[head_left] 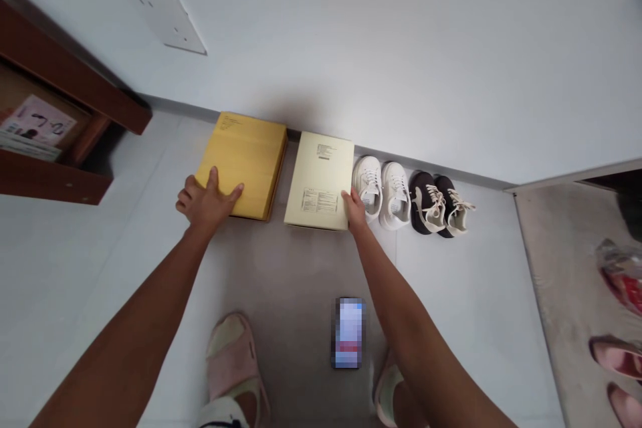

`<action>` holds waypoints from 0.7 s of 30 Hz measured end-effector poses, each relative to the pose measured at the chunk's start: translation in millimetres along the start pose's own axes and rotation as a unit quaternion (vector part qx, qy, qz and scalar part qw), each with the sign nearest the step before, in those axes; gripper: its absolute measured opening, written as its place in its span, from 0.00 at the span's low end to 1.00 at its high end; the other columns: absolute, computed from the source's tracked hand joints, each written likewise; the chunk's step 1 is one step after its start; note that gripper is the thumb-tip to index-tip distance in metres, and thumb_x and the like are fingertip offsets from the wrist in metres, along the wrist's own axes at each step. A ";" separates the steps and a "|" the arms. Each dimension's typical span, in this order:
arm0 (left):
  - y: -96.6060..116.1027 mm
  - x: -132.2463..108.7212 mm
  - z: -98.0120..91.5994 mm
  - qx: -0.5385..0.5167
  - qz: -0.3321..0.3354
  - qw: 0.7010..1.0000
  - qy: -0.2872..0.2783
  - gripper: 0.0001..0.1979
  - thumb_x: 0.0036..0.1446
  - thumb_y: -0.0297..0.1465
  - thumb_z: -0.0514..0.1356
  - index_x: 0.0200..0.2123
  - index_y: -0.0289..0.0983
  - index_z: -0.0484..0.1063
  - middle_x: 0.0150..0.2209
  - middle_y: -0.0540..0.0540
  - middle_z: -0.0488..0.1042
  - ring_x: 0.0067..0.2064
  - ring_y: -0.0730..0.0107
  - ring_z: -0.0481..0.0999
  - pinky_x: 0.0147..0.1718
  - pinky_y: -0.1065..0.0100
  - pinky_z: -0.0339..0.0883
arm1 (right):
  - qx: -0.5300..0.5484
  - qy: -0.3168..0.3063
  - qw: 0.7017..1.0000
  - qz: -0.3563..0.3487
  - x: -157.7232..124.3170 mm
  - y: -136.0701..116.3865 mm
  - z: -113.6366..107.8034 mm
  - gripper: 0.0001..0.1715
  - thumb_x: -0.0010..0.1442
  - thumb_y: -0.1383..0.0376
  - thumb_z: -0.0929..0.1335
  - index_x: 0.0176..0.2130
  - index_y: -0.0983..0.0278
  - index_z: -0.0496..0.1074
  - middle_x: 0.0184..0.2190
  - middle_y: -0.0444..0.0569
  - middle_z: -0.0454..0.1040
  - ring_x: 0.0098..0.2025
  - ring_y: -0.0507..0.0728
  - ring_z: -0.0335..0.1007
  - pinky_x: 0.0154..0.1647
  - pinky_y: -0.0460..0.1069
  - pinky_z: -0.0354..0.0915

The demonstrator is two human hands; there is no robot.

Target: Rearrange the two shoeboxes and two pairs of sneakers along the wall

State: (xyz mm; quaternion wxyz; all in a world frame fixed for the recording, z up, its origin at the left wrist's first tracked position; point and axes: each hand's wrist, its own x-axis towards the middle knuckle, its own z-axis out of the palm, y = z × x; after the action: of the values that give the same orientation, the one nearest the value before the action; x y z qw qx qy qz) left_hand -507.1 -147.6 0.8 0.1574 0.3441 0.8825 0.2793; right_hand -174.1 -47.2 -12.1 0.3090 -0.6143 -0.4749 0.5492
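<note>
A yellow box (pixel 245 160) lies on the floor by the wall. My left hand (pixel 205 199) rests at its near left corner, fingers spread, with the thumb and a finger on the lid. To its right, across a narrow gap, lies a cream box (pixel 321 177) with printed labels on top. My right hand (pixel 355 209) is closed at this box's near right edge, thumb on the top; the fingertips on its side are partly hidden. White sneakers (pixel 395 194) stand close beside that hand, and black sneakers (pixel 426 204) with pale laces follow farther right, all along the wall.
A phone (pixel 348 333) with a lit screen lies on the floor between my feet, which wear pink slippers (pixel 231 361). Dark red wooden furniture (pixel 55 177) stands at the left. A wall socket plate (pixel 165 17) is above. More pink slippers (pixel 619 356) are at the right edge.
</note>
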 end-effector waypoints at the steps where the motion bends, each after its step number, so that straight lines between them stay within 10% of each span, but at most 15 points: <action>1: 3.3 -3.1 -3.0 0.018 -0.003 1.000 0.000 0.45 0.52 0.56 0.65 0.67 0.41 0.62 0.72 0.26 0.50 0.70 0.25 0.52 0.58 0.33 0.60 | -0.011 0.010 1.000 0.002 -1.7 -8.1 -3.3 0.34 0.67 0.54 0.63 0.67 0.63 0.65 0.62 0.54 0.75 0.61 0.58 0.73 0.63 0.56 0.68; 7: 73.2 -46.3 4.9 0.046 0.135 0.990 0.016 0.36 0.66 0.43 0.54 0.71 0.30 0.54 0.70 0.27 0.58 0.73 0.39 0.51 0.68 0.38 0.47 | -0.325 -0.079 0.942 -0.032 -24.8 -71.7 -101.5 0.27 0.64 0.58 0.70 0.60 0.64 0.75 0.57 0.55 0.78 0.56 0.62 0.77 0.62 0.55 0.67; 12: 177.8 -154.2 81.7 -0.057 0.361 0.861 -0.354 0.28 0.63 0.35 0.56 0.66 0.37 0.65 0.64 0.35 0.70 0.64 0.53 0.71 0.64 0.54 0.64 | -0.563 -0.100 0.819 0.050 -33.0 -69.0 -175.9 0.22 0.66 0.62 0.69 0.56 0.67 0.77 0.57 0.60 0.78 0.62 0.68 0.73 0.63 0.53 0.65; 14: 210.2 -193.3 124.5 -0.043 0.343 0.837 -0.425 0.32 0.61 0.30 0.58 0.69 0.35 0.61 0.68 0.32 0.65 0.66 0.52 0.69 0.63 0.56 0.64 | -0.580 -0.083 0.808 0.068 -22.7 -52.6 -171.3 0.22 0.68 0.61 0.67 0.57 0.68 0.75 0.55 0.62 0.79 0.61 0.67 0.74 0.61 0.53 0.66; 16: 232.6 -212.2 165.2 -0.002 0.238 0.877 -0.417 0.34 0.60 0.26 0.57 0.70 0.31 0.59 0.70 0.28 0.61 0.67 0.49 0.68 0.61 0.56 0.66 | -0.573 -0.064 0.812 0.093 -9.5 -34.3 -156.8 0.22 0.69 0.58 0.67 0.58 0.66 0.74 0.53 0.63 0.79 0.58 0.66 0.76 0.58 0.54 0.68; 21: 250.8 -195.7 221.2 -0.003 0.092 0.934 -0.345 0.19 0.62 0.25 0.56 0.55 0.32 0.74 0.55 0.29 0.77 0.60 0.47 0.76 0.57 0.56 0.68 | -0.537 -0.020 0.838 0.096 9.8 2.4 -154.3 0.15 0.68 0.60 0.68 0.52 0.62 0.75 0.49 0.60 0.81 0.54 0.63 0.77 0.56 0.54 0.67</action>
State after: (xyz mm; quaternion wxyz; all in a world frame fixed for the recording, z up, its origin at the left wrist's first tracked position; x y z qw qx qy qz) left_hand -133.2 -46.3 -7.4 0.4264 0.4984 0.7378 0.1593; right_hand -24.7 -17.2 13.8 -0.1330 -0.7155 -0.6396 0.2474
